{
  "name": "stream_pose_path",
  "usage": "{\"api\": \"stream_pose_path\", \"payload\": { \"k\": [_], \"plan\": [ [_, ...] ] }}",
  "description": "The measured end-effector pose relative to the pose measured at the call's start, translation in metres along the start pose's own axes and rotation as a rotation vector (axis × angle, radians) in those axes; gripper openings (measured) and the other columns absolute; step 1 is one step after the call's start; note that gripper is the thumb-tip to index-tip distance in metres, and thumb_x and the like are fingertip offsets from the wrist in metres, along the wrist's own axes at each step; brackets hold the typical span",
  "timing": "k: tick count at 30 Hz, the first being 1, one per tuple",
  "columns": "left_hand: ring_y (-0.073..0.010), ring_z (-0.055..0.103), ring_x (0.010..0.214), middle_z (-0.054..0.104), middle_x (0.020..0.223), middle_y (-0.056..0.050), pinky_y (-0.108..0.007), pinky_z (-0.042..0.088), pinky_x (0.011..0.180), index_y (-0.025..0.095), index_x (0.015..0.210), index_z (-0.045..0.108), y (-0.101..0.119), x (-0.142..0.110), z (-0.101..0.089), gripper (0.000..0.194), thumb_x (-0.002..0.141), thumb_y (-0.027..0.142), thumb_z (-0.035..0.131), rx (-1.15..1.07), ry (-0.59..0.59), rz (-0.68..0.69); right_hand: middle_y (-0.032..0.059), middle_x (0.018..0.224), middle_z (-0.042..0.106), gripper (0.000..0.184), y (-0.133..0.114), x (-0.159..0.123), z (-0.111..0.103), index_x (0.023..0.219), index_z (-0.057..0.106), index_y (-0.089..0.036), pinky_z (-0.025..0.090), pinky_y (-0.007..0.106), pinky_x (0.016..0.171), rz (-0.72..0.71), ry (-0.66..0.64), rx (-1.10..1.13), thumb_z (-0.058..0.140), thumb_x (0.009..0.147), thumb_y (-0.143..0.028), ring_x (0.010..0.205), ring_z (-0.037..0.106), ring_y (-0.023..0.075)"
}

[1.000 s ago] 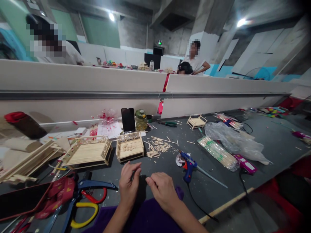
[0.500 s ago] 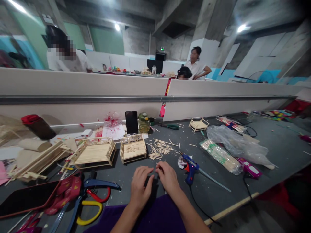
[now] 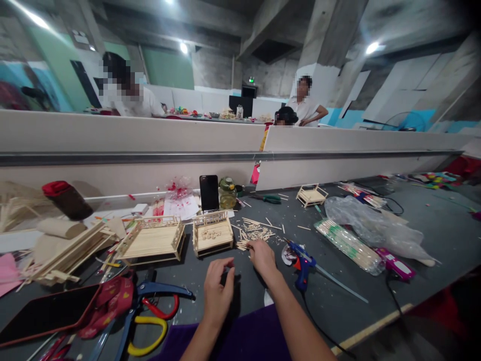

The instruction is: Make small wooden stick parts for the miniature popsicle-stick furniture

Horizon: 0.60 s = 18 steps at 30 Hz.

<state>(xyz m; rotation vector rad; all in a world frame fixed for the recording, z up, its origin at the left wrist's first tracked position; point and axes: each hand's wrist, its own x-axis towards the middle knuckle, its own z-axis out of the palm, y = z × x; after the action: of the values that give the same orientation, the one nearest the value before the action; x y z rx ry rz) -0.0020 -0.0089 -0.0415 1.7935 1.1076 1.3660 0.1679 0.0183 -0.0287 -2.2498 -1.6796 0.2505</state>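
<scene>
My left hand point(image 3: 218, 287) hovers low over the desk front, thumb apart from its bent fingers, with nothing seen in it. My right hand point(image 3: 263, 258) reaches forward to the near edge of a pile of short wooden sticks point(image 3: 257, 230). Its fingertips are pressed together at the sticks; what is between them is too small to make out. Left of the pile stands a small bed-shaped stick model point(image 3: 201, 245) with little wooden bits on its top. A larger stick model point(image 3: 152, 245) of similar shape stands further left. A blue glue gun point(image 3: 304, 263) lies right of my right hand.
Cutters with blue blades point(image 3: 165, 290), yellow-handled scissors point(image 3: 148, 336) and a phone point(image 3: 48, 311) lie at left. Behind the models are an upright phone point(image 3: 209, 193) and a jar point(image 3: 227, 194). Bagged sticks point(image 3: 349, 245) lie right. Beyond a white partition point(image 3: 131, 133) are several people.
My right hand has moved forward from beside my left hand to the stick pile. My left hand stays near the desk front. The view has shifted slightly.
</scene>
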Motion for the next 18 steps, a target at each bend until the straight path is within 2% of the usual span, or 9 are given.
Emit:
{"api": "stream_pose_path", "payload": {
  "k": [4,9,14,18],
  "plan": [
    [-0.0228,0.062,0.086,0.066,0.095,-0.007,-0.035,0.048,0.078,0.022,0.099,0.069,0.0,0.002,0.0,0.017,0.084,0.027,0.06,-0.058,0.007,-0.093,0.0053,0.1,0.069,0.023,0.0,0.005,-0.003,0.094,0.071,-0.024,0.038,0.025,0.074,0.015,0.007,-0.014,0.049,0.091,-0.019,0.095,0.061,0.0181],
    [-0.0233,0.062,0.084,0.068,0.095,-0.008,-0.034,0.048,0.078,0.022,0.095,0.071,-0.001,0.003,0.0,0.02,0.081,0.034,0.064,-0.137,0.014,-0.197,0.0044,0.099,0.067,0.017,-0.009,0.003,0.007,0.094,0.07,-0.025,0.038,0.024,0.077,-0.053,0.001,-0.027,0.055,0.089,-0.023,0.097,0.059,0.0178],
    [-0.0237,0.062,0.084,0.068,0.093,-0.008,-0.034,0.048,0.079,0.022,0.093,0.072,-0.004,0.003,0.0,0.02,0.08,0.036,0.066,-0.16,0.014,-0.227,0.0046,0.094,0.067,0.018,-0.003,0.002,0.011,0.087,0.072,-0.024,0.038,0.025,0.075,-0.078,-0.029,-0.057,0.055,0.088,-0.02,0.094,0.059,0.0188],
    [-0.0227,0.062,0.082,0.068,0.092,-0.008,-0.034,0.048,0.077,0.022,0.094,0.072,-0.001,0.003,0.0,0.02,0.08,0.034,0.065,-0.143,0.006,-0.233,0.0062,0.097,0.066,0.022,0.002,0.009,0.008,0.091,0.071,-0.023,0.037,0.026,0.076,-0.063,-0.013,-0.087,0.05,0.091,-0.02,0.097,0.058,0.0198]
  ]
}}
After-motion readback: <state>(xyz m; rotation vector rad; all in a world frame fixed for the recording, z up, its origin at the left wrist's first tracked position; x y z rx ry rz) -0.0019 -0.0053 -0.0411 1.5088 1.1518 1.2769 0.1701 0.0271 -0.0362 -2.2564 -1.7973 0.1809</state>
